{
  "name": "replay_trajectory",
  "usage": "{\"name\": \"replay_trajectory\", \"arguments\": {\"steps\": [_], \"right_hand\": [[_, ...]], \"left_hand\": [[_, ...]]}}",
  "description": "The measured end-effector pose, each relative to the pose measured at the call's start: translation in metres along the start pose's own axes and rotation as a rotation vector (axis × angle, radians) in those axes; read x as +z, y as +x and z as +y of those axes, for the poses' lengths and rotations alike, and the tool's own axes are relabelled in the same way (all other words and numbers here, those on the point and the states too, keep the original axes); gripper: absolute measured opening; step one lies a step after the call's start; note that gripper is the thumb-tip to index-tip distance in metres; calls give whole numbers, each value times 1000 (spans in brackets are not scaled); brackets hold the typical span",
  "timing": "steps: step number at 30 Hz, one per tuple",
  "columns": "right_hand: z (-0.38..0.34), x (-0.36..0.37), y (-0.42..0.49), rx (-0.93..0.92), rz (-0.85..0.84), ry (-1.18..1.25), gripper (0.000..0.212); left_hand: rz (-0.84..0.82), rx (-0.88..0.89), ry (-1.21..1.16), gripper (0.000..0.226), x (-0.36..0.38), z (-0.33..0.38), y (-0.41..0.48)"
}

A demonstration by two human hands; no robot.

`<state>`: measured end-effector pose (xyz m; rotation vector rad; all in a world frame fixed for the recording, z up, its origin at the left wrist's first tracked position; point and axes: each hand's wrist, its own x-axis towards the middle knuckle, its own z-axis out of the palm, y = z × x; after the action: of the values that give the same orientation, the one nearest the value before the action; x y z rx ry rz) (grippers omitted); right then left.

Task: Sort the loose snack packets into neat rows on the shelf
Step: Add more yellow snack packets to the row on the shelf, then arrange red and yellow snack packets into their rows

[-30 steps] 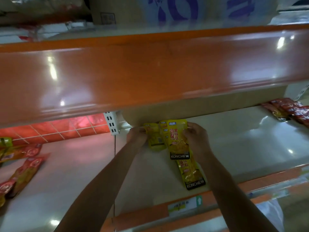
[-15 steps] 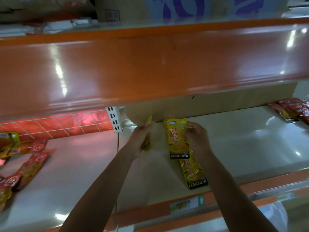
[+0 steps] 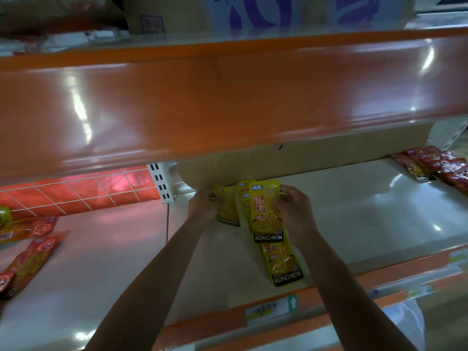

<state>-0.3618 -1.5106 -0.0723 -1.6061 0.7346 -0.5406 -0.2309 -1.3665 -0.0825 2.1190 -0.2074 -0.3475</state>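
At the left end of the shelf (image 3: pixel 101 269), loose red packets (image 3: pixel 30 259) lie askew, their long axes slanting from front left to back right, below a back wall of red tiles (image 3: pixel 76 193). A white slotted upright (image 3: pixel 160 184) stands at the back of the shelf. Just right of it the left hand (image 3: pixel 203 206) reaches to the back, its grip curled round the left edge of a small yellow packet (image 3: pixel 228 211). That packet's long axis runs back to front, with the dark band toward the front edge. Beside it a KONCHEW packet (image 3: pixel 267 219) points the same way, face up, top toward the cardboard back panel (image 3: pixel 329 153). It lies over a hidden packet (image 3: pixel 243 198) of which only the left edge shows. Its lower end overlaps a front packet (image 3: pixel 283 264), which lies flat and tilts slightly rightward, its band close to the orange front edge above a price label (image 3: pixel 268 309). The right hand (image 3: pixel 295 214) has its grip pinching the KONCHEW packet's upper right corner. At the back right corner lies a row of dark red packets (image 3: pixel 435 165). Overhead a glossy orange upper shelf (image 3: pixel 228 97) carries a cardboard box (image 3: pixel 253 13).
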Motion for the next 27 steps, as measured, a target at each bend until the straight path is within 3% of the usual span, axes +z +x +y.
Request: {"name": "replay_trajectory", "arguments": {"steps": [14,18,22,24,27], "right_hand": [[0,-4,7,8,4,-14,27],[-1,-5,7,7,-2,-20,26],[-4,-3,8,-2,-7,-18,22],[-7,1,9,-11,-14,-20,21],[-12,11,10,-28,-25,-29,21]], "left_hand": [[93,6,207,23,8,5,16],[102,-1,223,16,10,4,18],[172,57,286,34,9,-1,14],[190,131,245,29,8,2,4],[-23,113,-82,25,5,12,-17]]}}
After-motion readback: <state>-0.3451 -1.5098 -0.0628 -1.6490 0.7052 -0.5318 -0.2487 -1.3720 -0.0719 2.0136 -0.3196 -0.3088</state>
